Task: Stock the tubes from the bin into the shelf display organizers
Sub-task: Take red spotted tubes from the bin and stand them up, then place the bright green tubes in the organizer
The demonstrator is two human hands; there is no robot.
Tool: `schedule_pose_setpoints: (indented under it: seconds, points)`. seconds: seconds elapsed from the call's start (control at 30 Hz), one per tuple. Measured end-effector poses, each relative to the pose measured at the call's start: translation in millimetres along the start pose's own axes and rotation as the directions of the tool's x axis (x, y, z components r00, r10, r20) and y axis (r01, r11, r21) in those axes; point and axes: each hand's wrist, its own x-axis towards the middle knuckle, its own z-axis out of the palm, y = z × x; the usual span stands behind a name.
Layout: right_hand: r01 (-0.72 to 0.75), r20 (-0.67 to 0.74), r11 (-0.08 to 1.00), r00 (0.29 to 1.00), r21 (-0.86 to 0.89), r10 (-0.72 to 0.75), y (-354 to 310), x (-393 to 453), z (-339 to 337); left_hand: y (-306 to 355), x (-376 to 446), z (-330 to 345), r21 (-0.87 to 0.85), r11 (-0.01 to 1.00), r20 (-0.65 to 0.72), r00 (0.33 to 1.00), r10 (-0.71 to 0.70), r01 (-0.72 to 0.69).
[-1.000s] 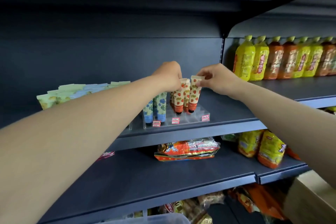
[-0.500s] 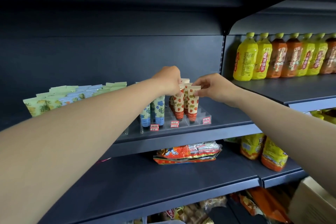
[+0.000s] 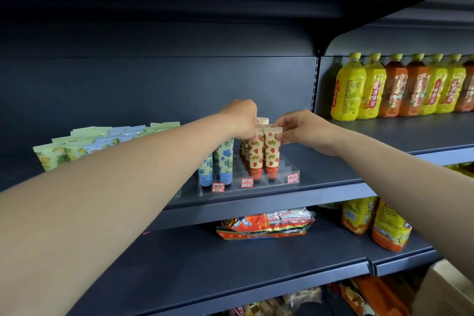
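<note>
A clear acrylic organizer (image 3: 292,170) stands on the middle shelf. Blue-flower tubes (image 3: 224,161) fill its left slots and strawberry-print tubes (image 3: 255,155) stand cap-down in the middle slots. My right hand (image 3: 298,127) pinches the flat top of the front-right strawberry tube (image 3: 272,154), which stands upright in a slot. My left hand (image 3: 242,116) reaches over the tubes behind it, fingers curled on their tops. More green and blue tubes (image 3: 84,142) stand in a row to the left, partly hidden by my left forearm.
Yellow and orange drink bottles (image 3: 400,87) line the shelf to the right. Snack packs (image 3: 265,223) and yellow bags (image 3: 377,223) lie on the shelf below. A cardboard box corner (image 3: 446,290) shows at bottom right. The organizer's rightmost slots hold no tubes.
My right hand has lowered the strawberry tube down into its slot. Both hands stay at the tube tops; the camera view shifted a little.
</note>
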Motion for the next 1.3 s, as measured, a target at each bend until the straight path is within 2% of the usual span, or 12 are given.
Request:
schedule_pose_setpoints:
  seconds: [0.4, 0.57, 0.73, 0.9, 1.03, 1.17, 1.3]
  points:
    - [0.052, -0.085, 0.995, 0.995, -0.083, -0.059, -5.4, -11.9, -11.2, 1.8, -6.1, -3.9, -0.027, 1.0, -0.025, 1.0, 0.005, -0.006]
    - [0.093, -0.093, 0.966, 0.989, -0.24, -0.119, -10.8, -22.3, -14.0, 2.1, -15.8, -8.4, -0.007, 0.999, -0.083, 0.996, 0.031, -0.032]
    - [0.148, -0.114, 0.885, 0.969, -0.442, -0.219, -16.1, -39.5, -9.0, 2.2, -43.9, -7.3, 0.063, 0.995, -0.177, 0.981, 0.082, -0.072]
    - [0.202, -0.145, 0.86, 0.943, -0.469, -0.301, -13.3, -72.3, 18.9, -6.0, -94.1, 10.8, 0.079, 0.984, -0.196, 0.966, 0.17, -0.157]
    - [0.251, -0.122, 0.865, 0.935, -0.435, -0.332, 0.3, -105.5, 64.3, -32.4, -143.2, 53.2, 0.043, 0.985, -0.113, 0.978, 0.172, -0.169]
    - [0.238, -0.029, 0.905, 0.964, -0.351, -0.265, 23.8, -134.2, 124.2, -65.3, -186.7, 113.3, -0.052, 0.997, 0.048, 0.997, 0.062, -0.059]
    - [0.192, 0.12, 0.935, 0.979, -0.299, -0.162, 51.5, -158.6, 177.2, -95.4, -220.2, 175.8, -0.061, 0.997, 0.205, 0.978, -0.034, 0.047]
